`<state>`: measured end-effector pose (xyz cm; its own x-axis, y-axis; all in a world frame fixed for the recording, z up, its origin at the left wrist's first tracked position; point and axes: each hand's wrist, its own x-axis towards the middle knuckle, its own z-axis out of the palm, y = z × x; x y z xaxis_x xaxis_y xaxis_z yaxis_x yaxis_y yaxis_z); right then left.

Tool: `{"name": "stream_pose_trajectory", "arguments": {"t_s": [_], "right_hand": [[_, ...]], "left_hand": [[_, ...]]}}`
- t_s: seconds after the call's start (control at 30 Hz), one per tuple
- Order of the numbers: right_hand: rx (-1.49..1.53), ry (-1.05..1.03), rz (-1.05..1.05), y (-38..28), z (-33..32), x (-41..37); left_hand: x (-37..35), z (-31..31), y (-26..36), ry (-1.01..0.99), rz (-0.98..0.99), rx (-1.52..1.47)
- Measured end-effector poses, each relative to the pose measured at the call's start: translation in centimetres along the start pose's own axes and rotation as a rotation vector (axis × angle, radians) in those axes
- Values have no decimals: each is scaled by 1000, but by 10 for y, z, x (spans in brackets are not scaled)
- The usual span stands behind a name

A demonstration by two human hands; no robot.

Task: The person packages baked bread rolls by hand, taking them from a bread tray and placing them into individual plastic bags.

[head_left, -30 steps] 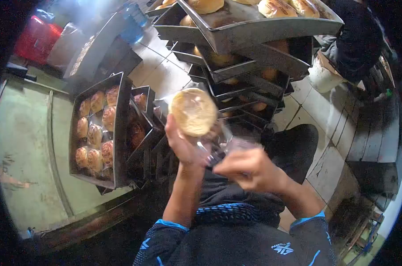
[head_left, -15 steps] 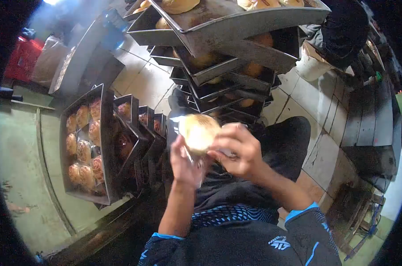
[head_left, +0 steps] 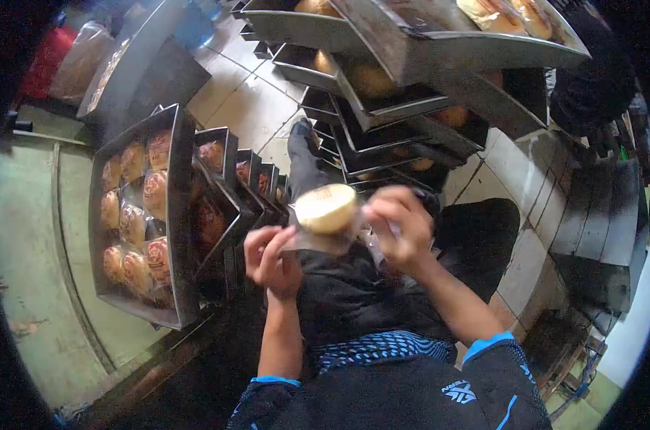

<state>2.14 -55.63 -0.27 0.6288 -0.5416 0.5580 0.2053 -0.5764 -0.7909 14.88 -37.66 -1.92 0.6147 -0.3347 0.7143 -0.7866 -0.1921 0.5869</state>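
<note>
A pale round bread bun [head_left: 326, 209] with a printed mark on top hangs in front of my lap inside a clear plastic bag [head_left: 331, 242]. The fingers of my left hand [head_left: 273, 264] are closed on the left edge of the bag, beside the bun. On the other side, my right hand [head_left: 402, 228], slightly blurred, pinches the bag's right end, where the film looks gathered or twisted. The bun sits between both hands, its underside partly behind the film.
A tray of wrapped buns [head_left: 133, 222] tops a stack at my left. Ahead, criss-crossed metal trays [head_left: 418, 43] hold more buns. Metal pans [head_left: 601, 222] stand at the right. Tiled floor [head_left: 250, 107] shows between the stacks. Part of a person in dark clothes [head_left: 594, 82] is at the upper right.
My hands have spread apart to opposite sides of the bun, and the bag is now held at both ends. The view has shifted, so the tray stack ahead appears further right.
</note>
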Motion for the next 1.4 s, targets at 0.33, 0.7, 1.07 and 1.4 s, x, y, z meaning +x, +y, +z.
{"name": "stream_pose_trajectory", "arguments": {"t_s": [0.33,0.7,1.07,1.4], "right_hand": [[-107,-49,-50,32,54,8],[-239,-78,787,30,55,-117],[-270,-607,75,-4,49,-8],[180,290,1,-126,-112,178]], "left_hand": [[-14,29,-29,-37,-94,-115],[-89,-37,2,-206,-832,-26],[11,-23,-10,-189,-1024,-427],[-3,82,35,-539,-738,-490]]}}
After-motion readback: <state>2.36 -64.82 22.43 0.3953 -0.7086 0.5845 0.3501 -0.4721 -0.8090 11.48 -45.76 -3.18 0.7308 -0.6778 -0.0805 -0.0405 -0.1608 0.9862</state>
